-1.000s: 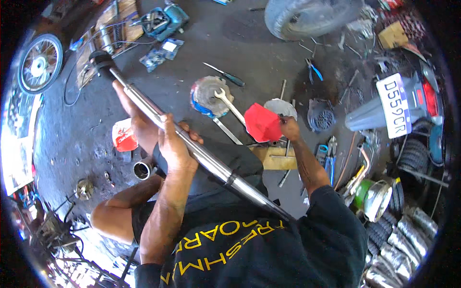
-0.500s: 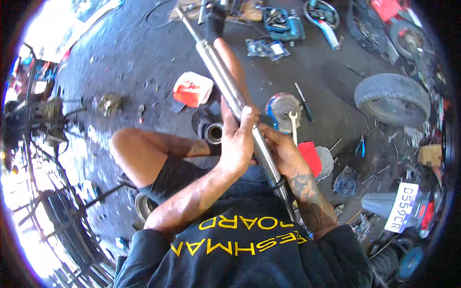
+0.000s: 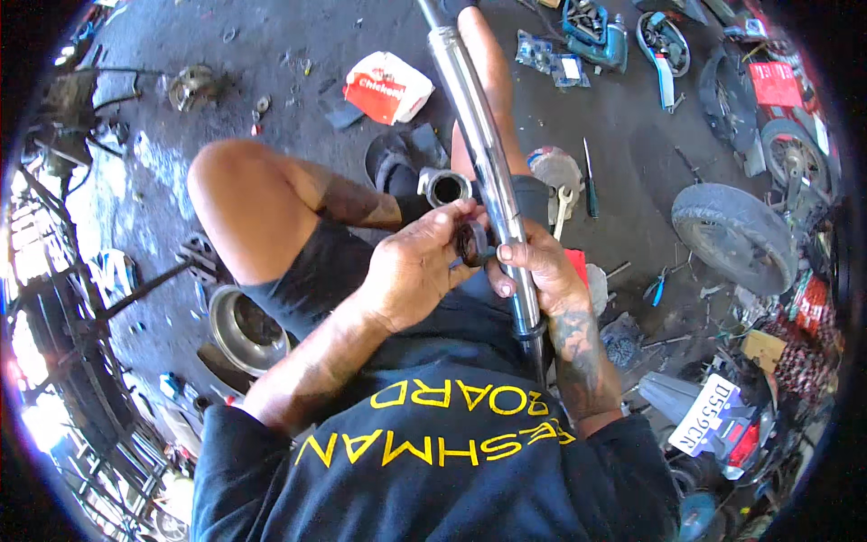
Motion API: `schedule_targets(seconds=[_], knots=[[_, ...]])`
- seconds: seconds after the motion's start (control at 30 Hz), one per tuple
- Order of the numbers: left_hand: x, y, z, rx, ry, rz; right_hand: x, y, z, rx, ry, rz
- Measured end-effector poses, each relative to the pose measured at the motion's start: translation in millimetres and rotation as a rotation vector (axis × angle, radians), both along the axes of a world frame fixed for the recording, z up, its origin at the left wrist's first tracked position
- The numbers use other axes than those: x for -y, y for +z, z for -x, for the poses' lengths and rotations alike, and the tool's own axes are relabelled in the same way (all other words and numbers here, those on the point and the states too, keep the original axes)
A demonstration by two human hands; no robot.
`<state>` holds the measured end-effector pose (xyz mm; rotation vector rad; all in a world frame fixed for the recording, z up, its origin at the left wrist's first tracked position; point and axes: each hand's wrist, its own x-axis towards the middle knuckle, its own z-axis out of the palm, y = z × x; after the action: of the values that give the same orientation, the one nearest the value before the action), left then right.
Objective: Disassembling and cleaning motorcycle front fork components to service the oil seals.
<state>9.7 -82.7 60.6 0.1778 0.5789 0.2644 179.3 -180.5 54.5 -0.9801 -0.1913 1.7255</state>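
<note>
A long shiny metal fork tube (image 3: 479, 117) slants from the top of the view down to the front of my shirt. My right hand (image 3: 542, 266) is closed around its lower part, with the thumb across the metal. My left hand (image 3: 411, 257), just left of the tube, grips a dark ring (image 3: 468, 242) by its edge between thumb and fingers. Whether the ring touches the tube I cannot tell. Beyond my left fingers a second, wider metal tube shows its round open end (image 3: 449, 188); the rest of it is partly hidden.
On the dark floor lie a wrench (image 3: 563, 210), a screwdriver (image 3: 591, 181), blue pliers (image 3: 657, 287) and a red-and-white paper bag (image 3: 388, 88). A tyre (image 3: 736, 239) and a tail piece with a number plate (image 3: 706, 415) are at the right. A metal bowl (image 3: 237, 330) sits at the left.
My left hand has come off the fork tube and now holds the dark ring beside it. My right thumb now lies across the tube. The view has shifted.
</note>
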Motion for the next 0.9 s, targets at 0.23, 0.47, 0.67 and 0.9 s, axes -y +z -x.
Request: schedule_targets(seconds=[0.23, 0.47, 0.67, 0.9], knots=[[-3.8, -17.7, 7.7, -0.052, -0.013, -0.121, -2.0, 6.0, 5.5, 0.091, 0.013, 0.001], [-12.6, -19.6, 13.9, -0.065, -0.029, 0.077, -3.1, 8.7, 3.6, 0.147, 0.031, -0.036], [-27.6, -26.7, 32.7, -0.014, 0.041, 0.107, 3.8, 14.3, -1.2, 0.179, 0.036, -0.083], [-56.7, -25.2, 51.9, 0.320, 0.268, 0.099, 21.9, 29.5, -3.3, 0.205, 0.072, -0.067]])
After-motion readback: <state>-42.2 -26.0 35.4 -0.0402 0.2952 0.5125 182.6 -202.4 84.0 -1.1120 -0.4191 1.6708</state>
